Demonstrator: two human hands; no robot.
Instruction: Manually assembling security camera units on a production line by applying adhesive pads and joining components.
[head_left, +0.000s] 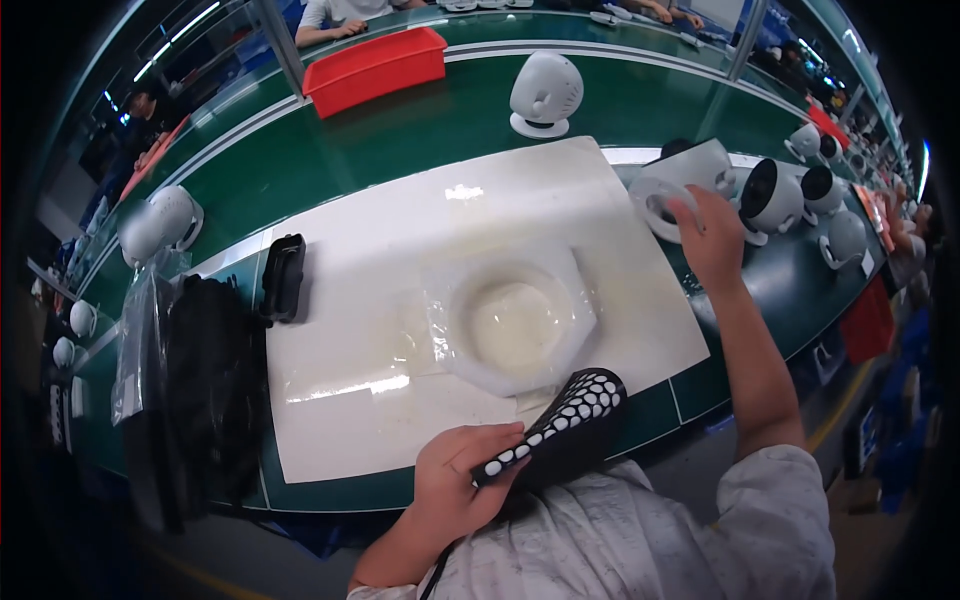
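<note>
Near the table's front edge, my left hand (pixel 455 480) is closed on the end of a curved black panel (pixel 565 415) patterned with white oval spots. The panel tilts up to the right, in front of my body. My right arm reaches out to the far right. There my right hand (pixel 715 240) has its fingers closed on the ring-shaped foot of a white rounded device (pixel 700 165), which lies tipped over. A white padded ring (pixel 570 350) with a round hollow sits on the pale work sheet (pixel 345 390) between my hands.
At the left are a narrow black tray (pixel 285 278) and black bags (pixel 215 370) beside clear plastic. Similar white devices stand at the back (pixel 546 92), left (pixel 165 222) and right (pixel 770 195). A red bin (pixel 375 72) sits on the far belt; people sit beyond it.
</note>
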